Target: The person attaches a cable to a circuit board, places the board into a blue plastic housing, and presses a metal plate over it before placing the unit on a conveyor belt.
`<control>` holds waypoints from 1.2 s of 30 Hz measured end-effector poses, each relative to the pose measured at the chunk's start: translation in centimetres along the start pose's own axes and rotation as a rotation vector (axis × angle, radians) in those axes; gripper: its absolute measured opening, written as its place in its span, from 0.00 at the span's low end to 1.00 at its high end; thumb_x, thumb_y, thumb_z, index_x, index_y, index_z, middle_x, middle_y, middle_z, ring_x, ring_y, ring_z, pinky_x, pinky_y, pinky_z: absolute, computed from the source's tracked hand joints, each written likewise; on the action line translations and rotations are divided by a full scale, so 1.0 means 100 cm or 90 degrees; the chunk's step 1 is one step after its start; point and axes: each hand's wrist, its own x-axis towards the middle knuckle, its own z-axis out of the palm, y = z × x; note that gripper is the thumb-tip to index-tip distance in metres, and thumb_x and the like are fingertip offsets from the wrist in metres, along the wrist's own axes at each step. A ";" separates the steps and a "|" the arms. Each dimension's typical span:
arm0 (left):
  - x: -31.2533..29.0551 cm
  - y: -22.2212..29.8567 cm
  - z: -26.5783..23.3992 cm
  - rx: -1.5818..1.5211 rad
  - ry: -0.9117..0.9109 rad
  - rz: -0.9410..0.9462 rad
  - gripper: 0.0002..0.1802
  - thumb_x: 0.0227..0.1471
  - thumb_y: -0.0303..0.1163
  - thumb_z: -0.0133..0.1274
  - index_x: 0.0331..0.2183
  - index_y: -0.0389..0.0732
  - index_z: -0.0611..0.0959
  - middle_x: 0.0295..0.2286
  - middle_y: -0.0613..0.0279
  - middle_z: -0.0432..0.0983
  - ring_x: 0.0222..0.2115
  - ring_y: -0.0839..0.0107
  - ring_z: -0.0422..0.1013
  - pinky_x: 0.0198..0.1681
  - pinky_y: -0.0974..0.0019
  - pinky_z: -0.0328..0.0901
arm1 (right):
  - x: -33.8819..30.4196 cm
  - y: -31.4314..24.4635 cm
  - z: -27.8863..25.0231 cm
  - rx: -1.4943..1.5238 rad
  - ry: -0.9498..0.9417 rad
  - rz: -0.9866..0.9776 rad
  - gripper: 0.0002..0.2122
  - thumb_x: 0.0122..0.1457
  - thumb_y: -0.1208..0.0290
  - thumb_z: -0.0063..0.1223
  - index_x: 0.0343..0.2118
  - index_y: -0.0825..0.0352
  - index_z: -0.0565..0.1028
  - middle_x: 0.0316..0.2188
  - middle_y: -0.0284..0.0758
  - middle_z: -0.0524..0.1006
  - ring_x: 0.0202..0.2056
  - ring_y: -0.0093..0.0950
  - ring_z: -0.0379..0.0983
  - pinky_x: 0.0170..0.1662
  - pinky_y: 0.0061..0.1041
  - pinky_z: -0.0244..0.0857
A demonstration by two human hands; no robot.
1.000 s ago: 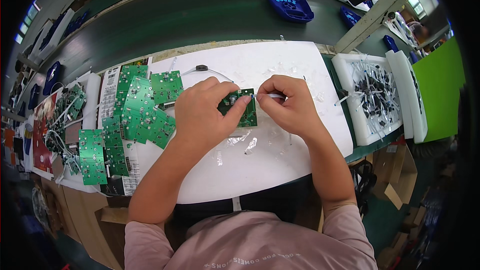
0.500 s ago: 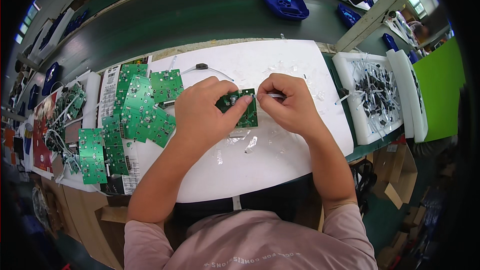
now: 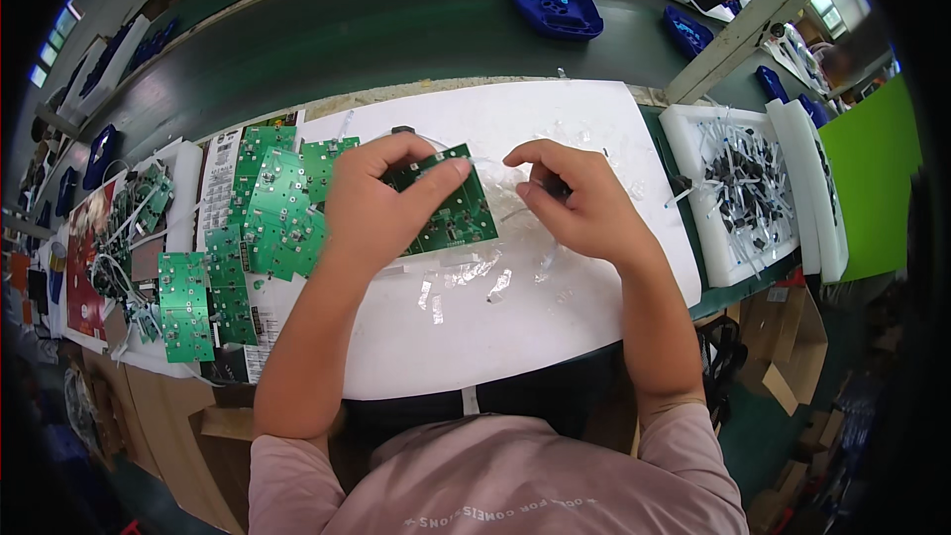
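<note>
My left hand (image 3: 381, 200) grips a green circuit board (image 3: 461, 213) between thumb and fingers, raised and tilted above the white work surface. My right hand (image 3: 573, 193) is just right of it, thumb and index finger apart. A dark piece (image 3: 561, 189) sits in its curled fingers, apparently the black block of a thin white flat cable, mostly hidden. A pale strip runs from the board's upper edge toward this hand; whether it is joined to the board I cannot tell. Another cable's black block (image 3: 403, 130) lies just beyond my left hand.
Several green circuit boards (image 3: 277, 200) lie on printed sheets at left, beside a tray of wired boards (image 3: 149, 200). Scraps of clear film (image 3: 498, 285) are scattered on the white sheet (image 3: 584, 307). At right, a white foam tray (image 3: 684, 149) holds cables; blue plastic shells (image 3: 557, 8) lie beyond.
The board has tilted and shifted slightly left with my left hand. My right thumb and index finger have parted from their pinch on the white cable at the board's edge.
</note>
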 end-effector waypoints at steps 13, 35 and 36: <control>0.008 -0.002 -0.011 -0.236 0.009 -0.119 0.10 0.53 0.32 0.68 0.27 0.36 0.87 0.21 0.72 0.77 0.23 0.86 0.66 0.27 0.77 0.60 | -0.001 0.004 -0.015 -0.160 0.053 -0.048 0.09 0.55 0.75 0.57 0.39 0.66 0.80 0.24 0.40 0.79 0.24 0.37 0.75 0.30 0.34 0.67; 0.006 -0.014 0.011 -0.233 0.075 -0.135 0.12 0.61 0.36 0.63 0.31 0.38 0.85 0.25 0.72 0.79 0.26 0.87 0.69 0.30 0.78 0.63 | -0.007 -0.023 0.036 -0.011 0.152 -0.286 0.10 0.47 0.81 0.68 0.32 0.66 0.78 0.30 0.36 0.77 0.25 0.29 0.75 0.26 0.25 0.67; 0.006 -0.014 0.011 -0.234 0.076 -0.136 0.12 0.61 0.36 0.63 0.31 0.38 0.85 0.25 0.72 0.79 0.26 0.87 0.69 0.30 0.78 0.63 | -0.008 -0.022 0.036 -0.027 0.161 -0.285 0.10 0.48 0.81 0.69 0.32 0.66 0.78 0.30 0.35 0.77 0.25 0.28 0.75 0.26 0.25 0.67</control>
